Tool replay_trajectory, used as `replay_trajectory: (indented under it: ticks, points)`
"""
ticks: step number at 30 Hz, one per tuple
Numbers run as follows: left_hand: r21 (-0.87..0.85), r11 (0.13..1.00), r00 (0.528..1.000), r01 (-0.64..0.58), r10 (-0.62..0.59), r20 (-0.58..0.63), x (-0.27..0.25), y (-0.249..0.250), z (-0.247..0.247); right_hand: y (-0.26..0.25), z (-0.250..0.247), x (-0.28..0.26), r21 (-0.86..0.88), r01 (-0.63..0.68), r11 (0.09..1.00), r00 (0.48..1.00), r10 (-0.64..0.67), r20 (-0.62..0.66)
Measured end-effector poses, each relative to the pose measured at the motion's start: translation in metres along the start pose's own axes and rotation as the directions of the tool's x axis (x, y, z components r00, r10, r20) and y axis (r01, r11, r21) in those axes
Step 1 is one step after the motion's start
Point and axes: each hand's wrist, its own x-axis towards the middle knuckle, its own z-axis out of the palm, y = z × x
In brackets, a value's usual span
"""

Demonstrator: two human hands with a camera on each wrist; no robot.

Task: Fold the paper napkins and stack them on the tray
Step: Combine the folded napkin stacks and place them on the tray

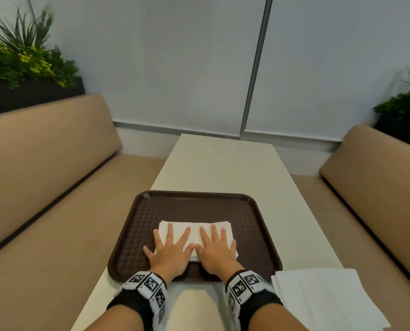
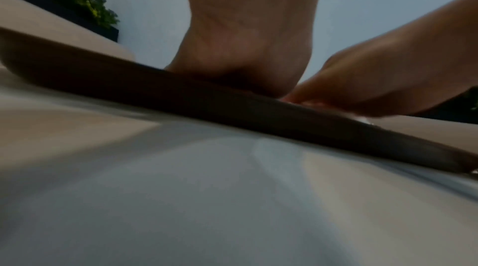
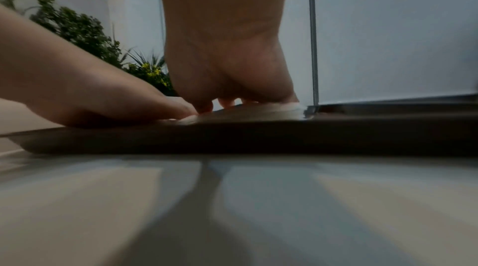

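Napkins (image 1: 194, 229), folded and stacked, lie on the near half of the brown tray (image 1: 259, 211), nothing else in it. Both hands press flat on the stack with fingers straight and spread, grasping nothing: the left hand (image 1: 169, 252) covers the stack's left part, its little finger reaching past the edge onto the tray, and the right hand (image 1: 217, 250) covers the right part. The thumbs meet near the middle of the stack. From the wrist cameras each palm is seen from below, heel down just behind the tray's near rim; the fingers are hidden there.

The tray sits on a pale, narrow table (image 1: 223, 163), its near edge toward the person. A loose pile of unfolded napkins (image 1: 323, 297) rests on the table's near right corner, beside the tray. Tan benches (image 1: 44, 175) run along both sides of the table. Planters with green plants (image 1: 25, 60) stand behind the bench backs. Grey wall panels (image 1: 163, 68) close the far end.
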Motion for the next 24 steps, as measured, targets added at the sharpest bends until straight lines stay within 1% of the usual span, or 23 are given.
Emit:
replay_trajectory:
  ticks: [2,9,14,16,18,20,22,24]
  points:
    - [-0.015,1.000,0.999,-0.017,0.017,0.037,0.002,-0.001,0.000,0.005,0.005,0.000,0.041,-0.024,0.999,1.000,0.023,0.013]
    - [0.023,0.996,0.992,-0.087,0.084,0.092,0.009,0.006,0.000,0.013,0.008,-0.008,0.091,-0.079,0.993,0.997,0.078,0.018]
    - [0.030,0.997,0.992,-0.077,0.073,0.102,0.009,0.008,-0.002,0.010,-0.001,-0.013,0.103,-0.090,0.991,0.995,0.085,0.057]
    - [0.043,0.996,0.992,-0.073,0.068,0.103,0.008,0.009,-0.008,0.007,-0.016,-0.021,0.139,-0.085,0.987,0.995,0.077,0.058]
    - [0.053,0.994,0.995,-0.094,0.092,0.038,0.003,0.014,-0.017,0.011,-0.039,-0.037,0.211,-0.071,0.975,0.997,0.072,-0.001]
    - [0.029,0.990,0.986,-0.141,0.142,-0.083,-0.005,0.022,-0.026,0.029,-0.069,-0.056,0.293,-0.078,0.953,0.990,0.109,-0.090]
    - [-0.029,0.978,0.961,-0.205,0.195,-0.197,-0.015,0.027,-0.035,0.064,-0.097,-0.072,0.366,-0.109,0.924,0.971,0.178,-0.162]
    - [-0.153,0.941,0.938,-0.302,0.265,-0.226,-0.025,0.034,-0.041,0.108,-0.118,-0.086,0.405,-0.205,0.891,0.948,0.283,-0.143]
